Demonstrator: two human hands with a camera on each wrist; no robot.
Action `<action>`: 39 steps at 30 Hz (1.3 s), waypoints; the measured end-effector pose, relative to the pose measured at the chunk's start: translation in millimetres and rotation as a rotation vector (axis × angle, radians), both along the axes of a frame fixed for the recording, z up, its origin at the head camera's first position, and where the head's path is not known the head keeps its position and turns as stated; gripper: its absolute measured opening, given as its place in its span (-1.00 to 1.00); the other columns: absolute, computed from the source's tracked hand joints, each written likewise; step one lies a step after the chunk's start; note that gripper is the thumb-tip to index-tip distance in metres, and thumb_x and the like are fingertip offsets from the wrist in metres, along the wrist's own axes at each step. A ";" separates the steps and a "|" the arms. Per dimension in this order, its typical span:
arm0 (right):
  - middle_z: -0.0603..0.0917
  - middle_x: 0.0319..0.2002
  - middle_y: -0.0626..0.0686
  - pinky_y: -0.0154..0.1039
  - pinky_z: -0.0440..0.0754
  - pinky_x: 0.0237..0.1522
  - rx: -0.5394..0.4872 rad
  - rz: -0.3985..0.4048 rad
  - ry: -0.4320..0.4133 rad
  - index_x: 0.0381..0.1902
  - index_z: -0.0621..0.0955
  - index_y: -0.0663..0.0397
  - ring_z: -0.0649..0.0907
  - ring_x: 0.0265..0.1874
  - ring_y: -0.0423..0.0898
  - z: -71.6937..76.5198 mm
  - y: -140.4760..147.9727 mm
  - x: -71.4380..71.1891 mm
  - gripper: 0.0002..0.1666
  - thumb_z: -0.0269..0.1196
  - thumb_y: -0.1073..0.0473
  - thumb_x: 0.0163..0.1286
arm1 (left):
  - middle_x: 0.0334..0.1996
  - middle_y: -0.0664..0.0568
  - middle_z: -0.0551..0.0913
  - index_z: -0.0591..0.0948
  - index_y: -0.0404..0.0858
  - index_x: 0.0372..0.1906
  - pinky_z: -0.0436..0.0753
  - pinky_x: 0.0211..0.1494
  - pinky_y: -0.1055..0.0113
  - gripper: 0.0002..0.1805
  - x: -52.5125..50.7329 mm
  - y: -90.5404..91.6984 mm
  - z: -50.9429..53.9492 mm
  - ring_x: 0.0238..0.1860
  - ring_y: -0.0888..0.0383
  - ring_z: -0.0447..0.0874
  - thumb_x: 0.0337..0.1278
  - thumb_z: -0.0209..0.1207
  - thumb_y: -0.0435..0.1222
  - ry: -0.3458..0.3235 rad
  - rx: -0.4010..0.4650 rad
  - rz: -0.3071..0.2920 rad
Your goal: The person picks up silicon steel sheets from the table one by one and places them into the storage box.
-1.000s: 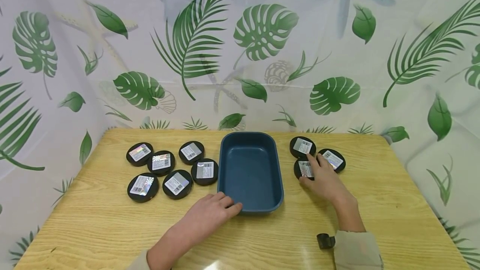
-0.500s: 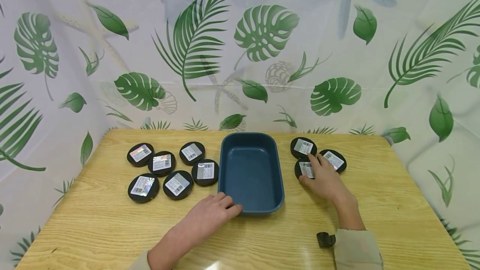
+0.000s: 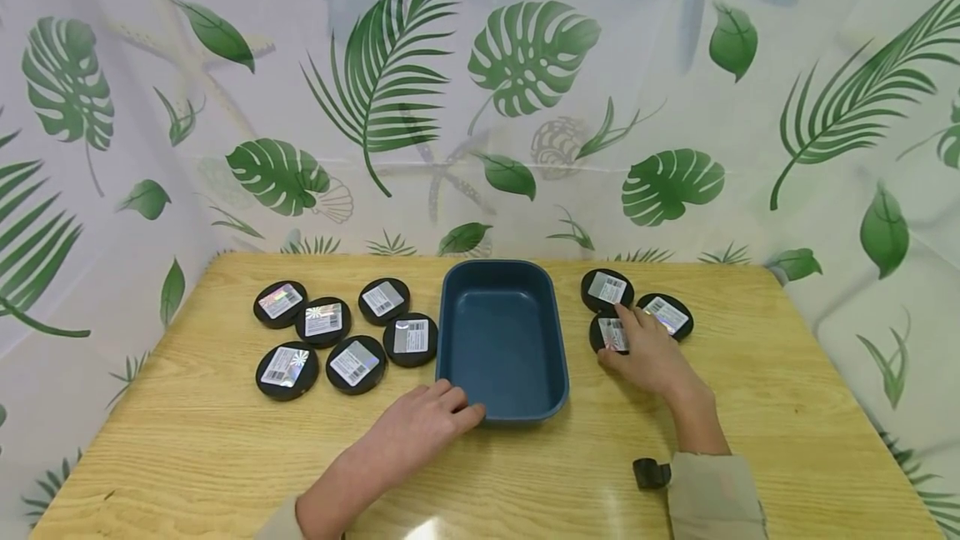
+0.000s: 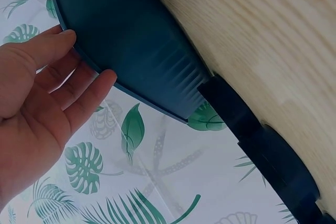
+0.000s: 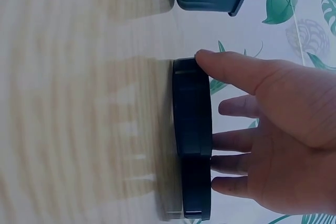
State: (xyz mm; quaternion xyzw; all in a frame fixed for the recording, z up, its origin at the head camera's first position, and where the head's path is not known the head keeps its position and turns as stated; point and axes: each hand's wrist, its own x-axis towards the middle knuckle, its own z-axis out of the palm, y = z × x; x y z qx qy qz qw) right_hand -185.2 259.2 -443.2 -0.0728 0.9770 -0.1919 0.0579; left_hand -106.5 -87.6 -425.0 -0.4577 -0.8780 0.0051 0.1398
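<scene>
A dark blue rectangular bin (image 3: pixel 502 340) stands mid-table. At its near left corner, my left hand (image 3: pixel 408 432) holds the rim; the left wrist view shows thumb and fingers of that hand (image 4: pixel 39 87) at the edge of the bin (image 4: pixel 126 35). Three black round discs with silver labels lie right of the bin: one at the back (image 3: pixel 600 298), one at the right (image 3: pixel 666 317), one nearer (image 3: pixel 611 336). Over the nearer one rests my right hand (image 3: pixel 652 361). In the right wrist view its thumb touches a disc's edge (image 5: pixel 191 103), and the hand's (image 5: pixel 283 129) fingers extend loosely along the discs.
Several more black discs lie left of the bin, among them one beside its wall (image 3: pixel 410 340) and one farthest left at the front (image 3: pixel 287 371). A small black object (image 3: pixel 650 473) is by the right sleeve. A leaf-patterned cloth (image 3: pixel 420 107) hangs behind the wooden table (image 3: pixel 525 482).
</scene>
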 end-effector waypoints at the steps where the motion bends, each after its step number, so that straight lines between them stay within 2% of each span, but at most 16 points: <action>1: 0.13 0.40 0.59 0.47 0.13 0.29 -0.002 0.001 -0.004 0.48 0.13 0.43 0.14 0.37 0.55 0.3 -0.2 0.1 -0.06 0.26 0.00 0.39 | -0.27 0.10 0.62 0.69 -0.06 0.00 0.58 -0.27 0.39 -0.71 -0.2 -0.1 -0.1 -0.26 0.17 0.54 0.17 0.26 -0.34 0.007 -0.001 -0.002; 9: 0.11 0.38 0.63 0.45 0.15 0.29 0.016 0.007 -0.019 0.47 0.15 0.44 0.14 0.36 0.58 0.2 -1.4 1.6 -0.06 0.28 0.02 0.38 | -0.28 0.10 0.63 0.69 -0.06 0.00 0.59 -0.26 0.39 -0.71 -0.7 0.4 -1.9 -0.25 0.17 0.55 0.17 0.26 -0.34 0.032 -0.005 -0.010; 14: 0.10 0.38 0.63 0.44 0.17 0.29 0.032 0.005 -0.031 0.45 0.19 0.44 0.14 0.35 0.58 -1.1 -0.6 1.9 -0.07 0.28 0.00 0.36 | -0.30 0.11 0.61 0.67 -0.08 -0.10 0.59 -0.25 0.38 -0.78 -0.5 1.1 -3.4 -0.27 0.17 0.54 0.13 0.26 -0.34 0.080 0.013 -0.015; 25: 0.07 0.43 0.57 0.46 0.10 0.31 0.042 0.015 -0.049 0.48 0.16 0.41 0.07 0.38 0.58 -1.4 -1.1 2.2 -0.09 0.25 0.02 0.39 | -0.31 0.13 0.60 0.64 -0.05 -0.13 0.53 -0.25 0.34 -0.84 0.9 1.8 -4.1 -0.27 0.17 0.54 0.18 0.22 -0.29 0.123 -0.004 0.012; 33: 0.16 0.41 0.54 0.46 0.10 0.31 0.046 0.022 -0.035 0.47 0.18 0.39 0.09 0.38 0.56 -1.2 -2.4 2.3 -0.09 0.28 0.01 0.37 | -0.31 0.13 0.59 0.63 -0.03 -0.13 0.56 -0.19 0.29 -0.84 1.2 1.7 -4.0 -0.25 0.16 0.56 0.20 0.20 -0.27 0.113 -0.003 0.027; 39: 0.23 0.38 0.53 0.45 0.10 0.32 0.051 0.029 -0.013 0.46 0.21 0.38 0.10 0.38 0.56 -0.6 -5.1 3.3 -0.08 0.32 0.01 0.34 | -0.30 0.10 0.58 0.63 -0.08 -0.11 0.58 -0.29 0.35 -0.81 0.9 1.5 -4.6 -0.28 0.16 0.51 0.18 0.23 -0.34 0.046 0.017 0.017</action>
